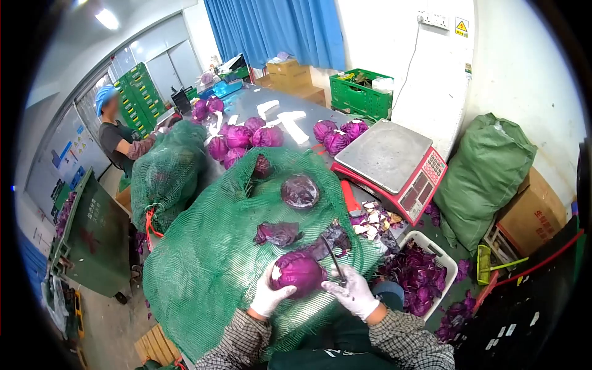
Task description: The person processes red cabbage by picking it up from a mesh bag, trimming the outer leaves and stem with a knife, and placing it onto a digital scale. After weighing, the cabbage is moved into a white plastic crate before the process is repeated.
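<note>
My left hand [267, 292], in a white glove, grips a purple cabbage [298, 274] from its left side, with the pale cut stem facing left. My gloved right hand [353, 292] is closed around a knife [332, 256] whose thin dark blade points up and away beside the cabbage. Under both hands spreads a green mesh bag [203, 271]. On the mesh, just beyond the cabbage, lie loose dark outer leaves [277, 234]. Farther off rests another cabbage [300, 191], darker and dull.
A red scale [385, 155] stands right of the mesh. Trimmed leaves fill a white basket [453, 262] at lower right. Several cabbages [246, 137] sit farther back on the table. A full mesh sack [169, 163] stands left, near a co-worker [117, 132]. A green bin [92, 234] is at far left.
</note>
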Demonstrator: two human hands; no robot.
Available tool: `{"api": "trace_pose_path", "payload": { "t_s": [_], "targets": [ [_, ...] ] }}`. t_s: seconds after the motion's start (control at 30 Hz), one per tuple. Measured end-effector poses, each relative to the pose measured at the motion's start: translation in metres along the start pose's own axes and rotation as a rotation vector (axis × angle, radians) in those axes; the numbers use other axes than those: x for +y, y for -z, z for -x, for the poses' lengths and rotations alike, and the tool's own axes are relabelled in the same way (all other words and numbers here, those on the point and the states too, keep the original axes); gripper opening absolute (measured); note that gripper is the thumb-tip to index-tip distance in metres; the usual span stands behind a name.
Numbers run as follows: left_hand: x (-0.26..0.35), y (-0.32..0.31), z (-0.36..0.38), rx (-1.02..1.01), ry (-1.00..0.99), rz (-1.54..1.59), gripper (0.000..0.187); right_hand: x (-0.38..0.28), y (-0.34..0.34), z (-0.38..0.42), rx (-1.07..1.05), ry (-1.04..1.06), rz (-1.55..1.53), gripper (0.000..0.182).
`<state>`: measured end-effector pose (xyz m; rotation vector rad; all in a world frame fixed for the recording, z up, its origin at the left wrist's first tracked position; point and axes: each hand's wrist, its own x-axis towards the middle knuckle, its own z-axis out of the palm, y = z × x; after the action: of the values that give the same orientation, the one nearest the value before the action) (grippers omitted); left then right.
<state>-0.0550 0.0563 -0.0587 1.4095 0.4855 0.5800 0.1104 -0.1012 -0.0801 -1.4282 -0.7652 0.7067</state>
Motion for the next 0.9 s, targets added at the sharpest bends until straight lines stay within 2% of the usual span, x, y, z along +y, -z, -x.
{"api": "trace_pose_path", "payload": {
  "t_s": [0.07, 0.1, 0.13, 0.2, 0.23, 0.33, 0.43, 0.47, 0.5, 0.53, 0.57, 0.6, 0.67, 0.7, 0.73, 0.77, 0.8, 0.83, 0.9],
  "targets": [
    [-0.003, -0.006, 0.014, 0.006, -0.017, 0.204, 0.089, -0.009, -0.007, -0.005, -0.112, 0.026, 0.145, 0.035],
    [0.003, -0.007, 0.02, 0.028, -0.035, 0.22, 0.09, -0.017, -0.006, -0.003, -0.095, 0.044, 0.187, 0.045],
    [0.007, -0.01, 0.025, 0.056, -0.052, 0.244, 0.091, -0.018, -0.005, -0.002, -0.109, -0.073, 0.032, 0.035],
    [0.014, -0.009, 0.03, 0.029, -0.076, 0.293, 0.093, -0.042, 0.005, 0.004, -0.154, -0.208, -0.133, 0.026],
    [0.016, -0.009, 0.031, 0.006, -0.042, 0.365, 0.094, -0.039, 0.006, 0.005, -0.075, -0.065, -0.14, 0.017],
    [0.027, -0.023, 0.039, -0.013, 0.071, 0.736, 0.099, -0.061, 0.033, 0.007, 0.153, -0.067, -0.2, 0.011],
    [0.019, -0.032, 0.025, -0.367, 0.283, 1.475, 0.091, -0.069, 0.075, 0.025, 0.299, -0.064, -0.096, 0.012],
    [0.008, -0.029, 0.024, -0.429, 0.336, 1.579, 0.086, -0.069, 0.09, 0.033, 0.361, -0.083, -0.017, 0.014],
    [-0.002, -0.026, 0.023, -0.489, 0.398, 1.678, 0.082, -0.039, 0.12, 0.041, 0.417, -0.005, 0.193, 0.017],
    [0.003, -0.028, 0.024, -0.422, 0.388, 1.656, 0.079, -0.016, 0.141, 0.044, 0.471, 0.079, 0.403, 0.02],
    [0.004, -0.03, 0.023, -0.373, 0.352, 1.589, 0.081, -0.033, 0.145, 0.05, 0.492, 0.237, 0.883, 0.026],
    [0.006, -0.032, 0.02, -0.325, 0.321, 1.519, 0.084, -0.028, 0.149, 0.055, 0.523, 0.205, 1.052, 0.027],
    [0.008, -0.037, 0.02, -0.159, 0.266, 1.343, 0.086, -0.028, 0.126, 0.051, 0.497, 0.25, 0.458, 0.029],
    [0.008, -0.04, 0.022, -0.045, 0.251, 1.229, 0.085, -0.046, 0.112, 0.049, 0.376, 0.227, 0.6, 0.031],
    [0.013, -0.043, 0.021, -0.006, 0.241, 1.143, 0.085, -0.059, 0.088, 0.045, 0.306, 0.233, 0.42, 0.033],
    [0.015, -0.045, 0.022, 0.031, 0.231, 1.054, 0.084, -0.06, 0.072, 0.038, 0.219, 0.321, 0.45, 0.034],
    [0.016, -0.044, 0.024, 0.03, 0.26, 1.012, 0.083, -0.065, 0.055, 0.034, 0.136, 0.366, 0.482, 0.035],
    [0.017, -0.041, 0.025, 0.032, 0.287, 0.968, 0.083, -0.066, 0.037, 0.031, 0.047, 0.292, 0.423, 0.036],
    [0.019, -0.038, 0.028, 0.042, 0.328, 0.95, 0.081, -0.061, 0.004, 0.026, -0.025, 0.441, 0.449, 0.046]
  ]
}}
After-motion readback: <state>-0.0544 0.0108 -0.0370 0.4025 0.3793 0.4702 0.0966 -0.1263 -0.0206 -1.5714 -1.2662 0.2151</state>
